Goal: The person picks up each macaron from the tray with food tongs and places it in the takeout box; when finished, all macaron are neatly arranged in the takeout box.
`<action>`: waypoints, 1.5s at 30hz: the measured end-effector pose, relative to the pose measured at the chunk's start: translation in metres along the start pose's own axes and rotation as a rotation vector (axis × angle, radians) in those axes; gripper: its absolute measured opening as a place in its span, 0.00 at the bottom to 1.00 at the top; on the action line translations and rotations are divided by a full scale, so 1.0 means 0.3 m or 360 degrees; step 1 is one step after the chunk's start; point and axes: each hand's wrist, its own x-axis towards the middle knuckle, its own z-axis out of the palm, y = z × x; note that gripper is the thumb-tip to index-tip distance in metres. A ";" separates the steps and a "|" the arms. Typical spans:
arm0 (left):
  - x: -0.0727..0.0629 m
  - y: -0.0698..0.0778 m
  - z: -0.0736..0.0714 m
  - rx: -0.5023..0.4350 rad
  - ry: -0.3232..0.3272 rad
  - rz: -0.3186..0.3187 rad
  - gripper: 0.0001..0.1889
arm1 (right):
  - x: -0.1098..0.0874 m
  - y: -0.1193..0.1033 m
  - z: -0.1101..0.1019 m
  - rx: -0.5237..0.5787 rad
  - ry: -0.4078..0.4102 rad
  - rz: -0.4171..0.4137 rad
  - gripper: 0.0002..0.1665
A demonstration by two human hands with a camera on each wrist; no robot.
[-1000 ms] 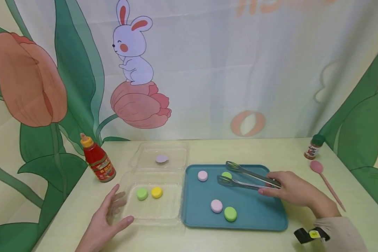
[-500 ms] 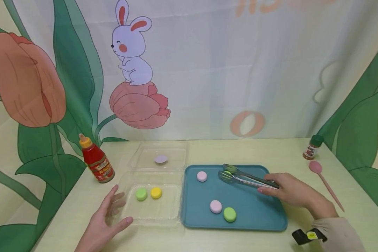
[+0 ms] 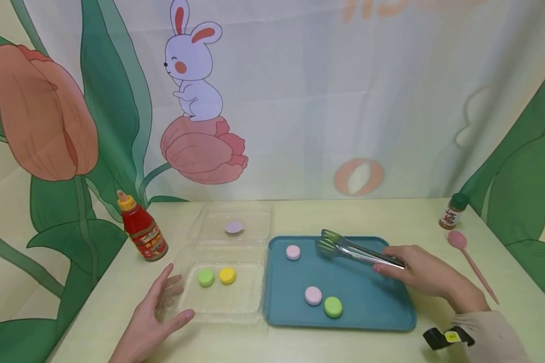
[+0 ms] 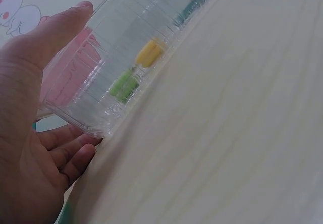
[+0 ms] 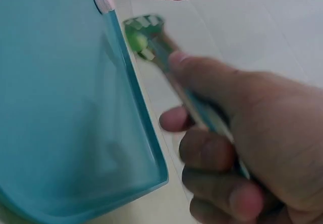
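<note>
My right hand (image 3: pixel 420 269) grips metal tongs (image 3: pixel 363 253) over the back of a blue tray (image 3: pixel 368 307). In the right wrist view, a green macaron (image 5: pixel 136 41) sits between the tong tips, raised above the tray's rim. Two pale pink macarons (image 3: pixel 313 296) and another green macaron (image 3: pixel 333 307) lie on the tray. My left hand (image 3: pixel 147 317) is at the left side of a clear plastic box (image 3: pixel 240 305), thumb spread, fingers loosely bent by its corner; firm contact is unclear. Inside the box are a green macaron (image 3: pixel 206 278) and a yellow macaron (image 3: pixel 227 276).
The box's clear lid (image 3: pixel 260 222) lies folded back behind it, with a lilac oval spot (image 3: pixel 234 227) on it. A red sauce bottle (image 3: pixel 145 232) stands at the left. A green-capped jar (image 3: pixel 454 210) and a pink spoon (image 3: pixel 472 264) are at the right.
The tongs have closed around the green macaron at the back of the tray and lifted it slightly. The left hand has stayed by the box.
</note>
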 end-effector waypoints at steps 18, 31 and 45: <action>-0.002 -0.016 0.005 -0.0007 -0.0015 -0.0025 0.67 | 0.054 -0.179 0.008 0.0205 0.0045 -0.0198 0.11; 0.001 -0.018 0.004 -0.0029 -0.0001 0.0004 0.66 | 0.240 -0.331 0.069 0.0053 -0.0169 -0.0453 0.15; 0.008 -0.012 0.000 -0.0016 0.0004 0.0034 0.66 | 0.366 -0.514 0.081 -0.0290 -0.0445 -0.0471 0.12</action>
